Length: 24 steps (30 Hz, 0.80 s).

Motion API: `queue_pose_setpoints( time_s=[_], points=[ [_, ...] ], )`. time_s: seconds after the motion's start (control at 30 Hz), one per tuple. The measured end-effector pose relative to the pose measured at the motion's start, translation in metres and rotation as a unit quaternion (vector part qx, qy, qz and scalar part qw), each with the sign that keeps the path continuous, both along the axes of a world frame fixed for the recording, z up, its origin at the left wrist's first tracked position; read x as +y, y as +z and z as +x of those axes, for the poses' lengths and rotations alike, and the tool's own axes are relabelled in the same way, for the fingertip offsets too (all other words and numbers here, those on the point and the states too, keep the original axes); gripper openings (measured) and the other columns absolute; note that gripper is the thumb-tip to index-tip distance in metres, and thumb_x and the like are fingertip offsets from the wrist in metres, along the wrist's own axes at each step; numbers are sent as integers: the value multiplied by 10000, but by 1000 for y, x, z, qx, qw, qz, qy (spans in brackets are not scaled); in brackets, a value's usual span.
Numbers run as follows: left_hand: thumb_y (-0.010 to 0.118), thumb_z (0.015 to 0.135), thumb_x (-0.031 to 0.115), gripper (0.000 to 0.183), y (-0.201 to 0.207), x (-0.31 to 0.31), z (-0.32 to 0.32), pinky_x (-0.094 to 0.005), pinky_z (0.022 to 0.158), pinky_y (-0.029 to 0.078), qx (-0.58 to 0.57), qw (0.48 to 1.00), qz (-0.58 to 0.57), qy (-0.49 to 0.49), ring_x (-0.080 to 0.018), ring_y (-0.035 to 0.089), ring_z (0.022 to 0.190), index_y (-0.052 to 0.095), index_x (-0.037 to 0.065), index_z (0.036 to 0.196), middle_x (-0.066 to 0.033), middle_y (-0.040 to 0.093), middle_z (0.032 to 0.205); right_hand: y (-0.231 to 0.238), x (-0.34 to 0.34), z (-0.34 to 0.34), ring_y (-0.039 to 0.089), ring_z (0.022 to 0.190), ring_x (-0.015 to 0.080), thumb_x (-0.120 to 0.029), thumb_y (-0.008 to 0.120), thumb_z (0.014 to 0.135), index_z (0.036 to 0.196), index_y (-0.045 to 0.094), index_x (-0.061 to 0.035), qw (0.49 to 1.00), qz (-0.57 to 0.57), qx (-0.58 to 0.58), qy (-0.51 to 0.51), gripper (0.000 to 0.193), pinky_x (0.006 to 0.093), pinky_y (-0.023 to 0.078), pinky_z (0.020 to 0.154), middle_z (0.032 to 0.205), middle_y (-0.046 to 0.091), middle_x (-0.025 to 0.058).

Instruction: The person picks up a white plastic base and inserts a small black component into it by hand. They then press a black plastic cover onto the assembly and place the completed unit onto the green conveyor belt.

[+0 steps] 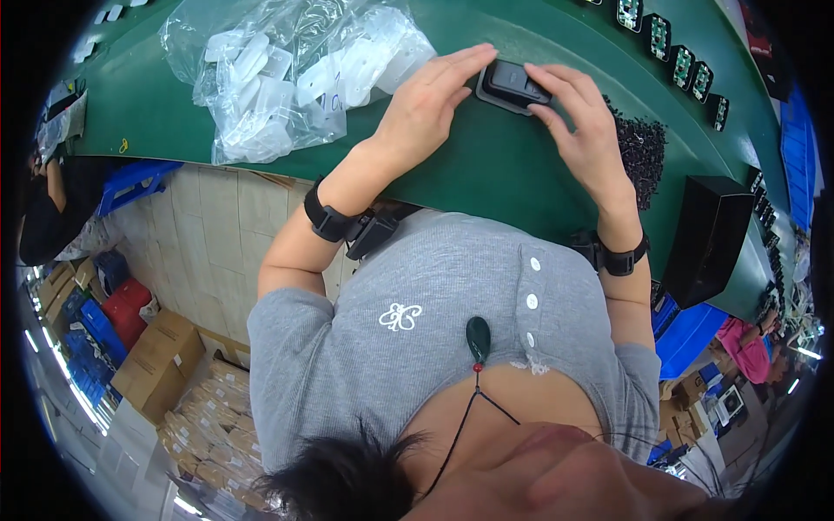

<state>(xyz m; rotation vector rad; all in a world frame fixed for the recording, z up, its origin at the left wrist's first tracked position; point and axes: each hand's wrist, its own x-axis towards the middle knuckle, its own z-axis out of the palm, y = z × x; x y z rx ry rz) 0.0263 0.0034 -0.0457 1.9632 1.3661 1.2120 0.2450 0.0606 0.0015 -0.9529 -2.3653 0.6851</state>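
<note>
At the far edge of the green desk lies a small black housing, flat on the surface. Left hand presses its near-left side with fingers nearly straight; right hand curls over its right end, fingers bent and closed on it. Judged: a fitting or pressing step, both hands seating the part; next calls for even pressure. Left of the housing, a clear plastic bag holds white moulded pieces. Right of it, loose black screws in a heap, then a black box.
</note>
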Motion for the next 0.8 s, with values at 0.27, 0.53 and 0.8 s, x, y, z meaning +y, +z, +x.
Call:
queue_pose_setpoints(
  time_s=[0.27, 0.53, 0.8],
  points=[
    [529, 757, -132, 531, -7, 0, -4, -373, 977, 471, 116, 992, 34, -27, -275, 568, 1185, 587, 49, 1253, -105, 591, 1298, -8, -5, -7, 581, 1034, 299, -6, 693, 778, 1222, 619, -77, 998, 26, -54, 12, 456, 372, 492, 882, 1150, 593, 130],
    [683, 728, 174, 541, -2, -6, 11, -390, 949, 469, 218, 971, 98, -6, -309, 574, 1130, 566, -23, 1218, -180, 568, 1283, -9, -5, -3, 579, 1019, 297, 18, 687, 761, 1218, 622, -73, 998, 37, -46, 16, 470, 367, 486, 867, 1115, 592, 128],
    [691, 743, 226, 377, -9, 16, 19, -381, 777, 487, 163, 980, 103, 47, -302, 578, 900, 601, -16, 1018, -144, 608, 972, -23, 17, 7, 544, 1105, 201, -83, 707, 813, 1315, 520, -13, 953, -283, 105, 15, 540, 316, 420, 972, 1190, 552, 95]
  ],
)
